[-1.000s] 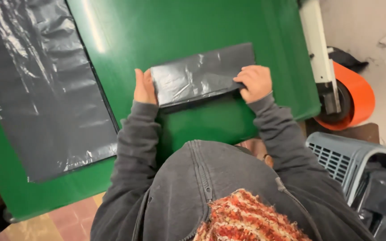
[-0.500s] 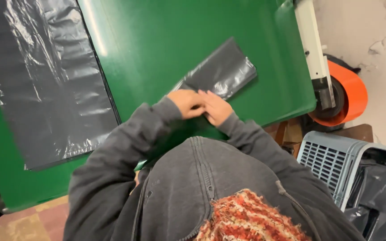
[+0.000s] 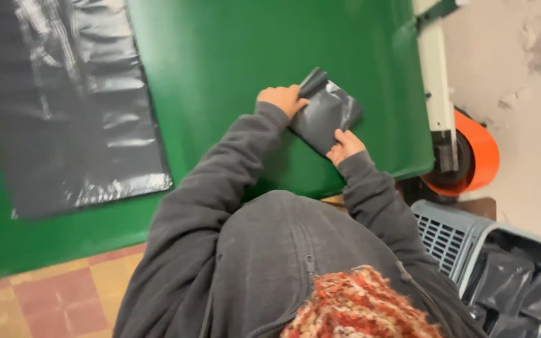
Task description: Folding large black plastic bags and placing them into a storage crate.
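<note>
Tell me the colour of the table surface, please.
Green; the table shows best in the head view.

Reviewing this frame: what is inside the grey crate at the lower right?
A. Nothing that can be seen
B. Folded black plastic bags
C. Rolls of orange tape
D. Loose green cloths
B: the grey slatted crate holds several small folded black plastic packets, much like the folded black bag that the left hand and right hand press on the green table.
</note>
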